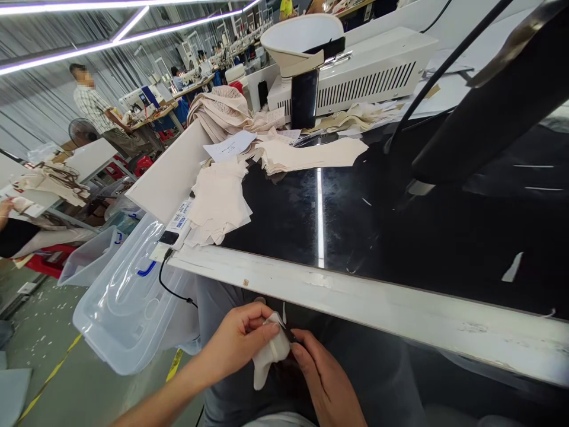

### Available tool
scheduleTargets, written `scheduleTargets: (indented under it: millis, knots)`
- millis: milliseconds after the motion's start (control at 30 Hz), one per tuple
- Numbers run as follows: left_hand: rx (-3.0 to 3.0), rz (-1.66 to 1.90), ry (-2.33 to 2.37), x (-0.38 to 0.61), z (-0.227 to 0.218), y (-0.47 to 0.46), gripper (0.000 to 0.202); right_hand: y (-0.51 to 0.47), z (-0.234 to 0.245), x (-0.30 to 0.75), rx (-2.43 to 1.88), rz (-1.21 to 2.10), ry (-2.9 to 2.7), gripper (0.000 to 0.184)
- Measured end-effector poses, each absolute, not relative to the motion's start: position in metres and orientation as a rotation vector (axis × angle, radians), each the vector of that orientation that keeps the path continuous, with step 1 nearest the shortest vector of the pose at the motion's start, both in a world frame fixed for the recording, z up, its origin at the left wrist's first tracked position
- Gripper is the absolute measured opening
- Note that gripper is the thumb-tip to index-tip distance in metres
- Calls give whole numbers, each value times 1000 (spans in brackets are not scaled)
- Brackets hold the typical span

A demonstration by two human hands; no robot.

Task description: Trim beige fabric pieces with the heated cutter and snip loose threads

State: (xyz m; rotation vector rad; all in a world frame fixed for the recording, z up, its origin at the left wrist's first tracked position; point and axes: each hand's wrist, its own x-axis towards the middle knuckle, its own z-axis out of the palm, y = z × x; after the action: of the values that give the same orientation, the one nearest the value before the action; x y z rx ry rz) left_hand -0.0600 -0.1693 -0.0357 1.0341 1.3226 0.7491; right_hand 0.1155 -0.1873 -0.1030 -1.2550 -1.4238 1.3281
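My left hand (pixel 249 332) pinches a small cream fabric piece (pixel 272 350) between thumb and fingers, over my lap and just off the table's front edge. One end of the cloth hangs down below the fingers. My right hand (pixel 324 373) is closed on a thin dark tool (pixel 288 334), whose tip meets the upper edge of the cloth; most of it is hidden, so its kind is unclear. A narrow white strip (pixel 284 312) sticks up beside the tip. On the table, a stack of cream fabric pieces (pixel 220 196) lies left of a longer cream piece stack (pixel 315 155).
The black tabletop (pixel 355 219) has a white front edge (pixel 355 296). A dark machine arm (pixel 480 112) leans in from the right. Behind stand a white vented box (pixel 364 71) and a phone (pixel 304 99). A clear plastic bin (pixel 128 302) sits at the left; people work farther back.
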Motion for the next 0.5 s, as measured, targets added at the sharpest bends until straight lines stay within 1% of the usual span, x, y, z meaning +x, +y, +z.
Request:
scheduleTargets:
  millis: [300, 500]
  knots:
    - [1026, 733, 1342, -57, -38, -170, 70, -180, -118, 125, -1184, 1380, -1599, 51]
    - [988, 768, 1315, -57, -42, -172, 66, -180, -120, 125, -1178, 1363, -1590, 51]
